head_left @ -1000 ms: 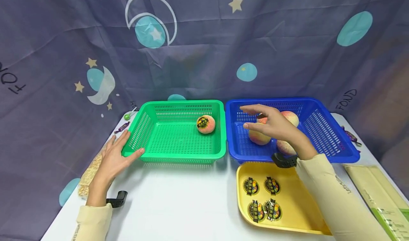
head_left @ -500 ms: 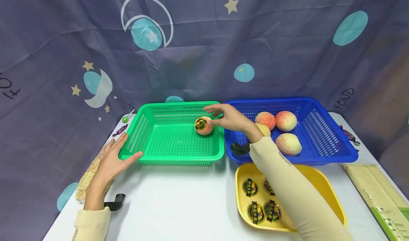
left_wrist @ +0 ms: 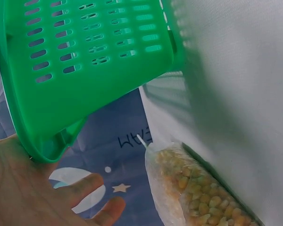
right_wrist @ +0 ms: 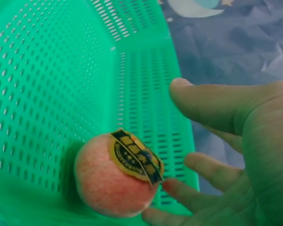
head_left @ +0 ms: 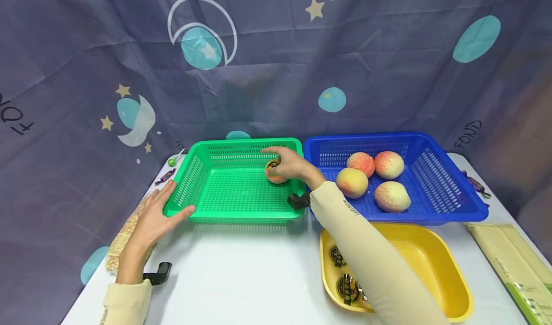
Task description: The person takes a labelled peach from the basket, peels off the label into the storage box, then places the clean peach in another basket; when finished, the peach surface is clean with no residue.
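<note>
A pink peach (head_left: 274,178) with a round black-and-gold sticker (right_wrist: 132,157) lies in the right end of the green basket (head_left: 241,214). My right hand (head_left: 290,164) is over that peach, its thumb and fingers spread apart. In the right wrist view the fingertips are at the peach's edge, while the thumb stays clear of it; whether they touch cannot be told. My left hand (head_left: 151,219) is at the basket's left front corner, fingers extended along the rim and holding nothing.
Right of the green basket, a blue basket (head_left: 448,214) holds several peaches (head_left: 392,196). In front is a yellow tray (head_left: 461,296) with round stickers (head_left: 347,286), partly behind my right sleeve. A bag of corn kernels (left_wrist: 203,193) lies at left, a flat beige packet (head_left: 509,262) at right.
My right hand has moved left from above the blue basket to the stickered peach in the green basket. My left hand has stayed at the green basket's corner.
</note>
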The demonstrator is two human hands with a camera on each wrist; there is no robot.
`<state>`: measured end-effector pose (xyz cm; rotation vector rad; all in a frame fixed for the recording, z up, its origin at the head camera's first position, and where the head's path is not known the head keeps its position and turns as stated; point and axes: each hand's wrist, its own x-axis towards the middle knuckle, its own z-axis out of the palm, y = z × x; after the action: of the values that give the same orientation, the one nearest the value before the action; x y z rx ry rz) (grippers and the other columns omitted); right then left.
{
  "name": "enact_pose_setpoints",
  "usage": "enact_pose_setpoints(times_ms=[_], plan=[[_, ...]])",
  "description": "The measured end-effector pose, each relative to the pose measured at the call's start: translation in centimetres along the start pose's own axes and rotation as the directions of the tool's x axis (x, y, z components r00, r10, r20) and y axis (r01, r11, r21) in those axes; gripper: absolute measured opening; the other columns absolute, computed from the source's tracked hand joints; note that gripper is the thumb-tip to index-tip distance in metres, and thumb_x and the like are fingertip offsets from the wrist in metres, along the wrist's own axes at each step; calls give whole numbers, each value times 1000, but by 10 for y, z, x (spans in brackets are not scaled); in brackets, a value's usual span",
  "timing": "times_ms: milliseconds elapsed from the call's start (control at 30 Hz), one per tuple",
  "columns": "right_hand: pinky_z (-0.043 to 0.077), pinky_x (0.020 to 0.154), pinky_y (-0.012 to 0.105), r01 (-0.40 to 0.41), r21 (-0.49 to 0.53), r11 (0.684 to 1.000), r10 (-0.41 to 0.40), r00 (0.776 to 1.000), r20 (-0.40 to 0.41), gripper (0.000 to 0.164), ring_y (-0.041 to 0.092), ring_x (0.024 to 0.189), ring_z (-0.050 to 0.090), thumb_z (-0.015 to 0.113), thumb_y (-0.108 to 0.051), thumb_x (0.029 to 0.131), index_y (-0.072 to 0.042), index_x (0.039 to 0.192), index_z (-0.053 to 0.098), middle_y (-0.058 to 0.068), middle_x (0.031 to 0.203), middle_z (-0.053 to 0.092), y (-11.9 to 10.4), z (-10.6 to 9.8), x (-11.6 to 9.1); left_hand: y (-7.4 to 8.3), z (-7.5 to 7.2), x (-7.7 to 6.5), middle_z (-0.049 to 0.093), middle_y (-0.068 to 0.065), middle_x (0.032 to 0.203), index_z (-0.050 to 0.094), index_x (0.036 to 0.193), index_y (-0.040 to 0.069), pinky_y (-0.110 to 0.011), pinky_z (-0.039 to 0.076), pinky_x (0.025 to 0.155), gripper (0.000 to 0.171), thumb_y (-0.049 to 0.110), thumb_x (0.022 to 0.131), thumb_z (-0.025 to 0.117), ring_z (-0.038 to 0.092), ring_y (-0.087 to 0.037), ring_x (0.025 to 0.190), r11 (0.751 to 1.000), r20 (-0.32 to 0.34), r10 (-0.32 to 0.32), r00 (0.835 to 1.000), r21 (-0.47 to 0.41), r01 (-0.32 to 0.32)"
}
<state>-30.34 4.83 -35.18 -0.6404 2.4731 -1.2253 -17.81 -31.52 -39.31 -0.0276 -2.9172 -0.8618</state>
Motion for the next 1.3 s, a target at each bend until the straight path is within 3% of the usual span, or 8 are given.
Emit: enact_pose_setpoints(times_ms=[100,233,300,533,633,767,1033,1300], plan=[[42,81,37,-43,-63,997,43,999,2,71,24,92,49,70,-11,94,-15,158,38,13,162,36,0,4,4,0,1,0,24,-12,169,24,163,17,-76,16,113,99,58,87,73,13,-50,154,1000,-3,12,1000,-2,-12],[44,93,39,-96,-117,988,98,995,15,77,27,130,46,73,-12,93,-14,159,34,12,166,31,1,6,9,1,3,1,24,-12,169,25,163,16,-74,17,114,99,57,87,73,16,-50,153,1000,-5,27,1000,2,-27],[47,93,39,-111,-134,985,116,993,29,78,28,133,47,73,-13,93,-14,160,33,12,166,30,2,7,10,0,4,2,24,-11,169,26,163,15,-74,18,114,99,57,87,73,17,-50,153,999,-9,33,999,2,-33],[46,78,32,-62,-158,986,73,995,66,76,23,102,51,73,-12,89,-11,157,39,17,149,48,6,9,15,-2,7,3,25,-11,169,27,162,13,-71,21,115,99,57,87,73,22,-48,152,999,-18,39,999,7,-39],[46,74,30,-42,-156,987,57,994,92,76,22,97,51,73,-12,89,-10,157,39,18,148,46,8,9,17,-1,6,2,23,-10,170,25,163,14,-71,21,116,99,57,87,73,20,-47,153,1000,-4,28,1000,-2,-28],[46,81,33,-29,-153,988,49,991,128,77,25,106,49,75,-11,88,-14,157,40,16,157,38,11,11,19,0,5,2,22,-9,170,24,163,15,-71,20,116,100,57,87,73,17,-48,154,1000,4,17,1000,-12,-17],[43,112,45,-42,-70,997,57,974,221,78,28,143,41,75,-4,87,-20,156,42,6,163,37,11,23,22,-1,3,2,20,-10,171,23,163,14,-67,11,122,100,56,88,72,13,-46,157,1000,12,19,1000,-21,-19],[45,110,47,-32,-48,998,42,974,224,58,27,135,47,74,-5,89,-18,142,55,6,148,52,9,29,25,-3,1,2,18,-8,171,20,164,18,-72,18,118,100,58,88,71,16,-45,156,1000,24,0,1000,-29,1]])
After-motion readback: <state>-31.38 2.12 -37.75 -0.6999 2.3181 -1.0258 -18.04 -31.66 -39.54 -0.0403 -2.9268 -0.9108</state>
